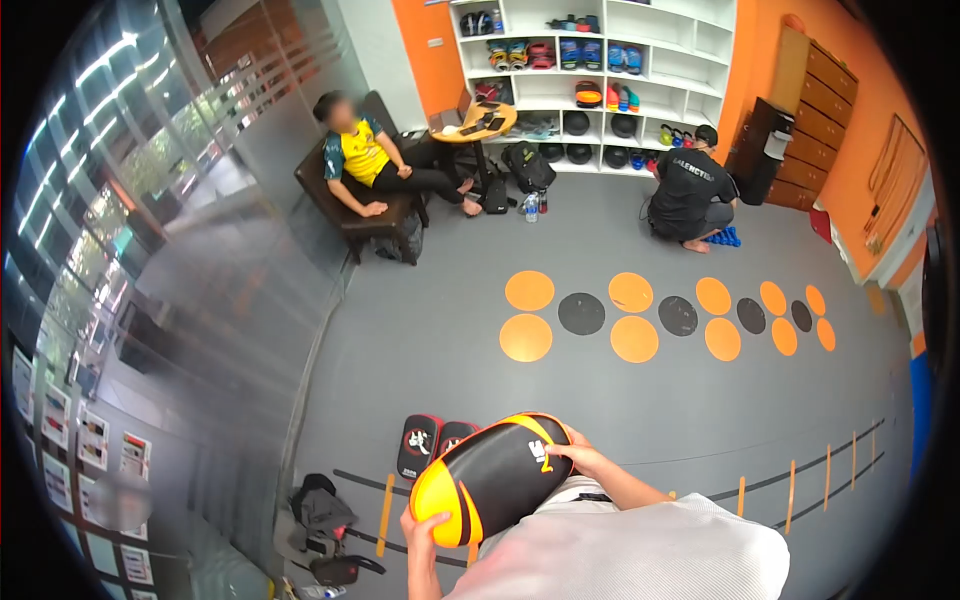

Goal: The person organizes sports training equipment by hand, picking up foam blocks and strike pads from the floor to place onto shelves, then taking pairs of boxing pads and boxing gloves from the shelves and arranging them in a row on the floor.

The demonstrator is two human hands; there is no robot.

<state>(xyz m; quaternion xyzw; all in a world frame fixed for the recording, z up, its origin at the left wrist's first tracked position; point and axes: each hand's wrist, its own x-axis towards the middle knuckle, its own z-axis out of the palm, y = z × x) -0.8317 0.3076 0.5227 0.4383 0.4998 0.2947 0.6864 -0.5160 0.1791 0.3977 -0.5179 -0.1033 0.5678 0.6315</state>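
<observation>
A large curved kick shield (pixel 500 480), black with orange ends and white lettering, is held in front of my body at waist height. My left hand (pixel 424 530) grips its orange lower-left end, thumb on the front face. At the opposite end, my right hand (pixel 578 455) is closed round the edge, with the thumb across the black front; the other fingers are mostly hidden behind it. On the floor just beyond the shield lie two black pads with red edges, one a strike pad (pixel 419 446) in full view, the other strike pad (pixel 455 434) partly covered by the shield.
Dark bags (pixel 325 510) lie on the floor at left by the glass wall (pixel 240 330). Orange and black floor dots (pixel 633 339) run across the mat. One person (pixel 365 155) sits in a chair; another person (pixel 692 185) crouches near the white shelves (pixel 640 95).
</observation>
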